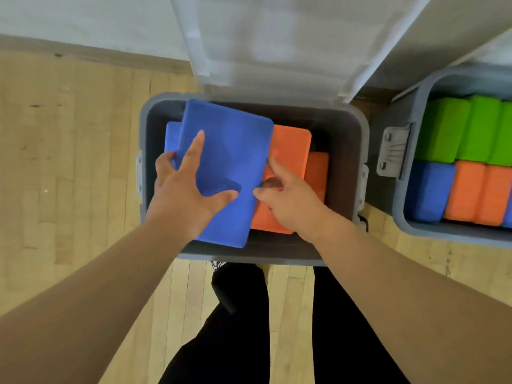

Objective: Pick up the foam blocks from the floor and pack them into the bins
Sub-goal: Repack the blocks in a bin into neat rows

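Holding a blue rectangular foam block [230,162] over the left half of the open grey plastic bin [360,151], slightly skewed against the bin walls, not yet seated. Gripped by left hand [180,195] at the block's left edge: outer fingers curled round it, index and thumb spread flat on the top face. Pinched by right hand [288,203] at the right edge, thumb on top, fingers apparently tucked beneath. Long axis running from bin's near wall toward far wall, near end close above the near rim. Directly between both hands, more of it under the left. Inside bin below: second blue foam block [171,137] at left wall, flat orange foam blocks [291,148] middle and right. Probably needs squaring to the walls, then lowering onto the blue one. Right of bin: second grey bin [401,212], packed with green, blue and orange blocks.
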Tool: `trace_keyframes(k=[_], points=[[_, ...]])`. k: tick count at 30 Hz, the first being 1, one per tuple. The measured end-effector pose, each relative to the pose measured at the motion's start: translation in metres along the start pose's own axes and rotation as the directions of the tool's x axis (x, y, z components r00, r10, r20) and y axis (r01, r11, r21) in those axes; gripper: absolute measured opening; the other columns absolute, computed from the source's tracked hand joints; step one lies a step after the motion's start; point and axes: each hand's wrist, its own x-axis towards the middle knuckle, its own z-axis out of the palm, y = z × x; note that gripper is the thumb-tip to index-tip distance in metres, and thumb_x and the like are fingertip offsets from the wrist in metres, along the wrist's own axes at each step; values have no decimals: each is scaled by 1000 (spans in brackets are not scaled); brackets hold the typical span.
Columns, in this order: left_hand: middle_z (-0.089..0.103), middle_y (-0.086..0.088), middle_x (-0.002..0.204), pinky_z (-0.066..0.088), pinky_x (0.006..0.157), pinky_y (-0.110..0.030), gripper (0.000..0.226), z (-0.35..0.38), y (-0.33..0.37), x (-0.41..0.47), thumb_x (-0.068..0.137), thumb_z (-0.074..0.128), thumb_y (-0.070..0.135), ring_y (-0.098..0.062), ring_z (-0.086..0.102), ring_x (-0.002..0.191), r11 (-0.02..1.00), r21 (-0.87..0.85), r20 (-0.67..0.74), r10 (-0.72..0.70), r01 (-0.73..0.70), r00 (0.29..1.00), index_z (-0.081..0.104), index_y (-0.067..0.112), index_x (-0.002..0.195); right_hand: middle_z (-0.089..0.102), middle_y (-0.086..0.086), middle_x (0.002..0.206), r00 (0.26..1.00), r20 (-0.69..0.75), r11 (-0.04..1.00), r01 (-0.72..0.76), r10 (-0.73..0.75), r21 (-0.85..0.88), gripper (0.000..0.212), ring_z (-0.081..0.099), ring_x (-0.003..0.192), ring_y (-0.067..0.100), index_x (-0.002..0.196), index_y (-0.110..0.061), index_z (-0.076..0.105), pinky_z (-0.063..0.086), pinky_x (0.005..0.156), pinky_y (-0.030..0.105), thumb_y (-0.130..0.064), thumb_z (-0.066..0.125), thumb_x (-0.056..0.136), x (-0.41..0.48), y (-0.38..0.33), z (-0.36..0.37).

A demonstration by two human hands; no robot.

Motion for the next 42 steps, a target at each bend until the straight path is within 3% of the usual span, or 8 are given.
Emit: trace_keyframes(k=[2,7,15,21,25,32,36,42], points=[[-10,-1,165,29,118,-56,120,0,-7,6,65,72,80,-34,9,153,979,196,-7,-50,51,999,-13,65,148,63,-3,131,999,36,997,-7,10,-78,66,60,121,15,157,-38,36,42,103,26,-21,60,99,10,0,9],[-40,-8,158,12,118,-71,143,23,4,21,53,70,91,-53,-6,150,897,409,-6,-183,169,983,-37,58,141,28,5,155,899,-428,973,-172,91,-156,83,45,135,31,159,-43,15,43,110,47,-41,63,91,27,21,-15],[-16,-10,162,26,113,-66,130,31,2,16,58,65,88,-52,18,142,906,404,-146,-73,127,987,-25,59,147,54,0,127,978,-142,978,-172,155,-119,100,58,87,16,153,-51,-24,44,83,30,-37,60,100,49,51,-22],[-28,-8,162,21,114,-69,129,42,30,23,61,60,93,-55,3,147,896,442,-72,-22,51,997,-31,56,145,63,1,130,994,-44,993,-98,95,-63,86,67,108,26,155,-59,-8,55,98,44,-32,55,102,59,61,-25],[-49,-9,153,4,115,-76,128,55,52,39,70,59,89,-58,-18,147,897,432,38,-117,89,992,-45,54,137,45,4,155,962,-273,966,-75,5,-246,62,48,136,27,158,-42,28,38,110,34,-26,47,101,64,72,-56],[-51,-10,151,6,116,-75,128,51,55,51,72,57,89,-58,-15,147,883,456,55,-147,106,988,-48,53,134,6,15,169,948,-314,800,-222,44,-558,69,22,152,41,162,-29,16,27,122,52,-31,52,103,114,100,-77],[-53,-11,148,5,115,-75,130,54,50,51,71,58,89,-58,-15,146,873,475,47,-149,109,988,-50,52,132,22,23,164,970,-243,704,-174,2,-689,75,23,149,46,162,-23,15,22,123,53,-42,54,101,161,104,-83],[-50,-10,150,6,115,-75,129,50,53,58,72,59,87,-58,-13,147,864,489,49,-166,121,985,-49,53,133,41,22,139,948,-317,638,-231,-22,-734,58,53,113,48,149,-19,36,48,93,50,-40,55,99,141,89,-69]])
